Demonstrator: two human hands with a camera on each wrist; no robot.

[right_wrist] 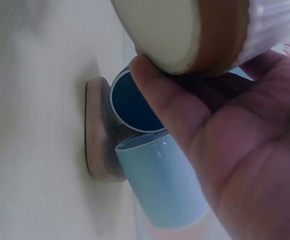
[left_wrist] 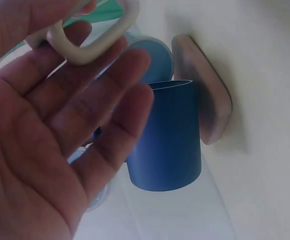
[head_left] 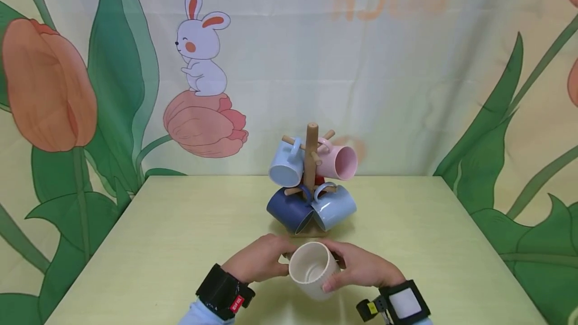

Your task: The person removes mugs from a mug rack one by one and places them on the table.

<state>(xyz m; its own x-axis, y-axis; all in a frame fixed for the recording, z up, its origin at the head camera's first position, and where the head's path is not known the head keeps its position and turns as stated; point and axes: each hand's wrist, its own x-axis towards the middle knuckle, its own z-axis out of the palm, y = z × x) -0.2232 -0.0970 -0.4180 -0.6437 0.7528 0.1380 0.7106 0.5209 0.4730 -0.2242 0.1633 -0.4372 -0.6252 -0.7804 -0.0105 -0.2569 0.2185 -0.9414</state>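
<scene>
A white mug [head_left: 313, 270] is held between both hands in front of a wooden mug tree, its mouth tilted up toward the head view. My right hand [head_left: 363, 265] grips the body, thumb on the near side and fingers behind. At the other side my left hand [head_left: 263, 260] pinches the mug's handle [left_wrist: 92, 47] between thumb and index finger, the other fingers loosely extended. From the right wrist, the mug's pale base and a brown band [right_wrist: 219, 35] above it show. The mug seems raised off the table.
Just beyond the hands stands the mug tree [head_left: 311, 152]. On it hang a light blue mug [head_left: 287, 164] and a pink mug [head_left: 331, 161] above, a dark blue mug [head_left: 289, 210] and another light blue mug [head_left: 336, 208] below. A printed curtain [head_left: 289, 64] backs the table [head_left: 194, 209].
</scene>
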